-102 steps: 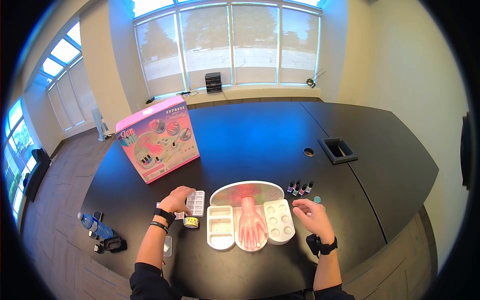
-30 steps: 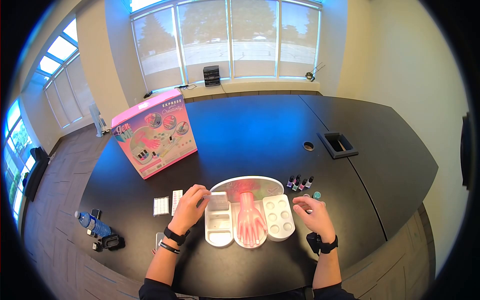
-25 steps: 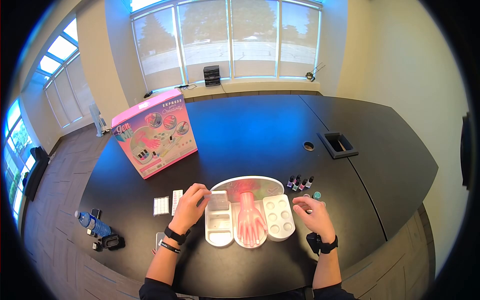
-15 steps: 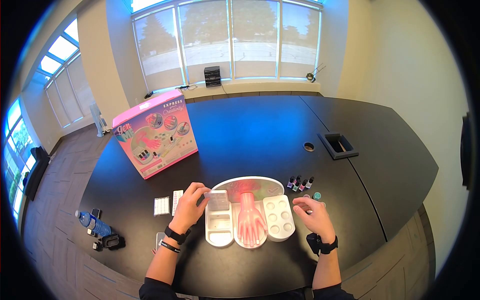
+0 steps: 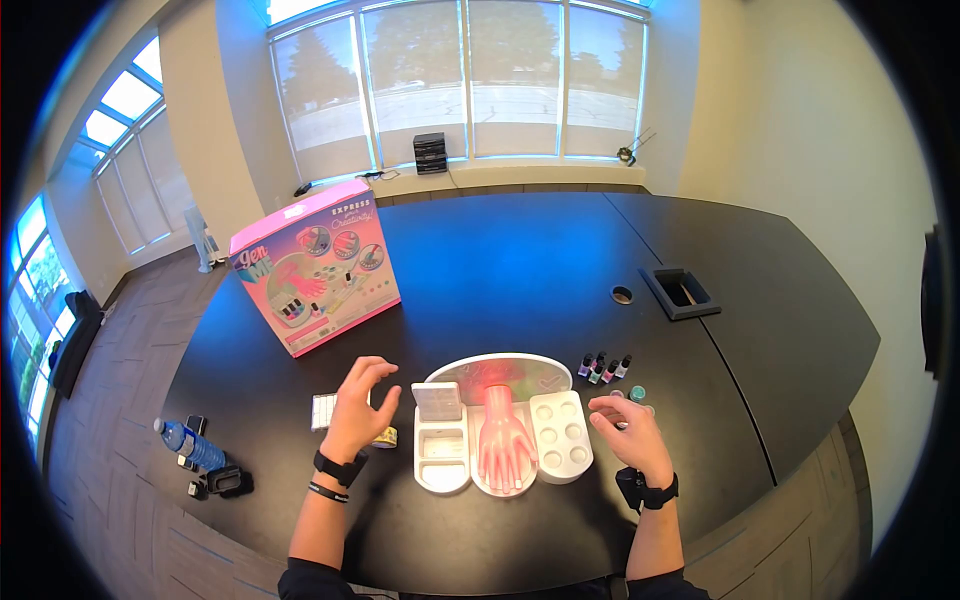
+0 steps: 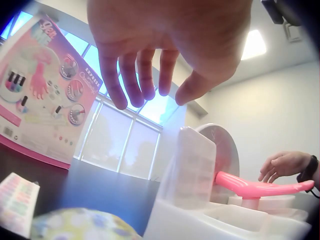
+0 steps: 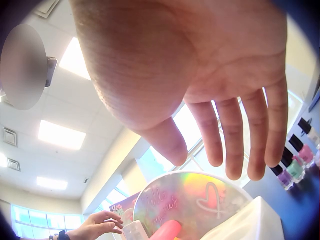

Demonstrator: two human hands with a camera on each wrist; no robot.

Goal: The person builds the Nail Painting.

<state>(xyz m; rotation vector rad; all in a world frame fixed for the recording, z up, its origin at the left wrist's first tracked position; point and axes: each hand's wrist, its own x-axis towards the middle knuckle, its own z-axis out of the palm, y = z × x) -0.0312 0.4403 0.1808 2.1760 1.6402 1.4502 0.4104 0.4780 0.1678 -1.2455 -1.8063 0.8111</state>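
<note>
My left hand [image 5: 362, 405] hovers left of the white nail station, fingers spread and holding nothing. Just right of it, a small clear-white compartment case [image 5: 438, 401] stands upright in the back compartment of the station's left tray [image 5: 442, 488]. A pink model hand [image 5: 504, 452] lies palm down in the middle, before a rounded mirror [image 5: 525, 374]. To the right is a tray with round wells [image 5: 562, 478]. My right hand [image 5: 634, 440] hangs relaxed and bare beside that tray, near several nail polish bottles [image 7: 302, 150].
A patterned tape roll [image 5: 387, 438] and a white gridded case [image 5: 323, 411] lie by my left hand. A sticker sheet [image 6: 18, 202] shows in the left wrist view. The pink box [image 5: 320, 265] stands behind; a water bottle [image 5: 190, 444] is far left.
My left hand brought the compartment case from the table's left to the station's left tray, stood it in the back compartment, let go and drew back left. The right hand barely moved.
</note>
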